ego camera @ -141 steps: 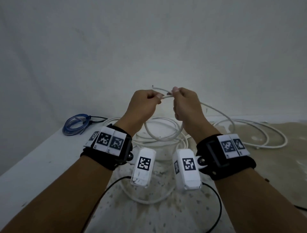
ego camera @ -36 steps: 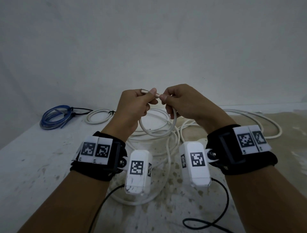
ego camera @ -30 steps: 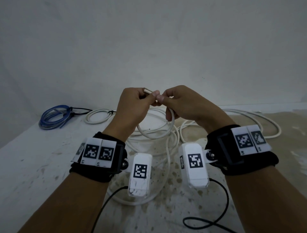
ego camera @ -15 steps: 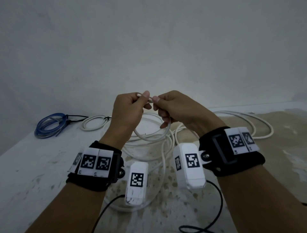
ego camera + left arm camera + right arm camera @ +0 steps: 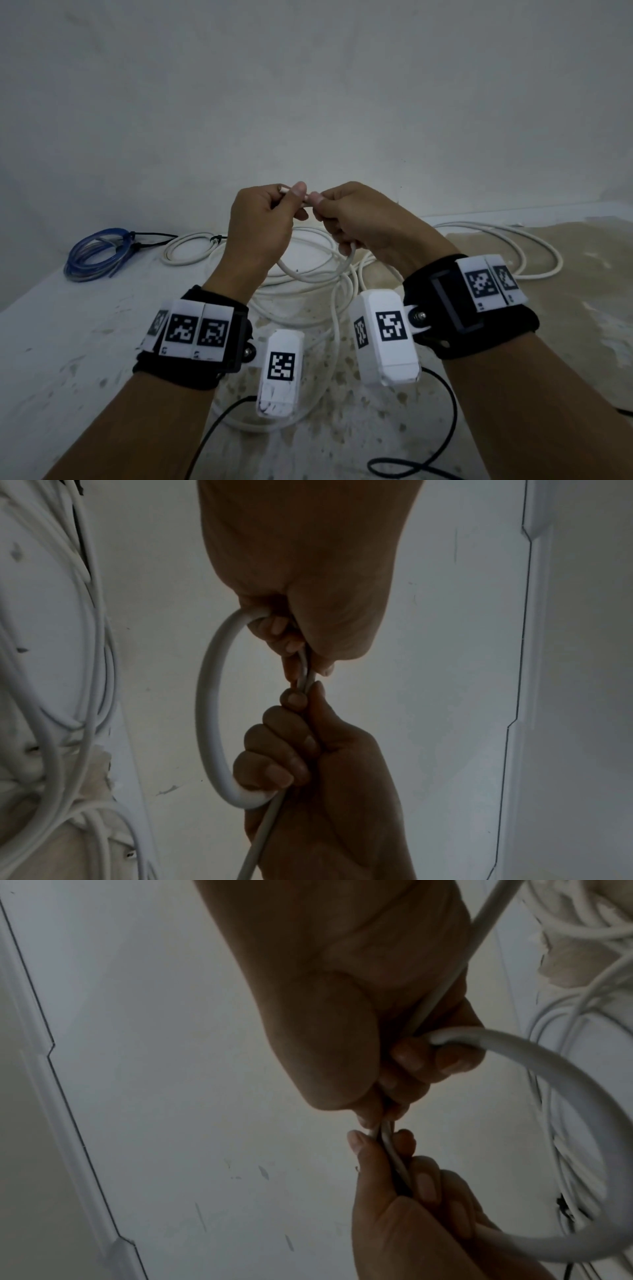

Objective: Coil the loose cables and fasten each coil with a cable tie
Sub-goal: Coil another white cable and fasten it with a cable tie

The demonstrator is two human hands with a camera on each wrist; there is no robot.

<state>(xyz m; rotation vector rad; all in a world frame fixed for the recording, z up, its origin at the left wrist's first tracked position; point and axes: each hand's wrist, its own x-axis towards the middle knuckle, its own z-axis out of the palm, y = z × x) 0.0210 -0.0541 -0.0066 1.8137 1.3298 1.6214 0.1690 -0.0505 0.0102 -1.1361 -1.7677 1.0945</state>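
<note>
The left hand point(image 5: 262, 222) and the right hand point(image 5: 359, 219) are both raised above the table point(image 5: 51, 342), knuckle to knuckle, and both are closed around the same white cable point(image 5: 315, 274). In each hand the thumb and forefinger pinch the cable where its strands meet at the top, and the other fingers are curled over it; neither hand is open at all. In the left wrist view the small loop point(image 5: 209, 710) hangs between the two fists, and one strand runs down out of the lower fist. Compared with about five seconds ago, the free end that stood up above the fingers is now nearly hidden inside the left fist, and the hands have come lower and closer together; in the last second they have hardly moved. I judge that the first turn of the coil is now closed and held, so the coiling is only at its beginning. Most of the cable lies loose on the table, under the hands and out toward 2 o'clock. At 10 o'clock lie a blue coil point(image 5: 96, 255) and, beside it, a small white coil point(image 5: 186, 251), both already tied. No free tie is visible.
</note>
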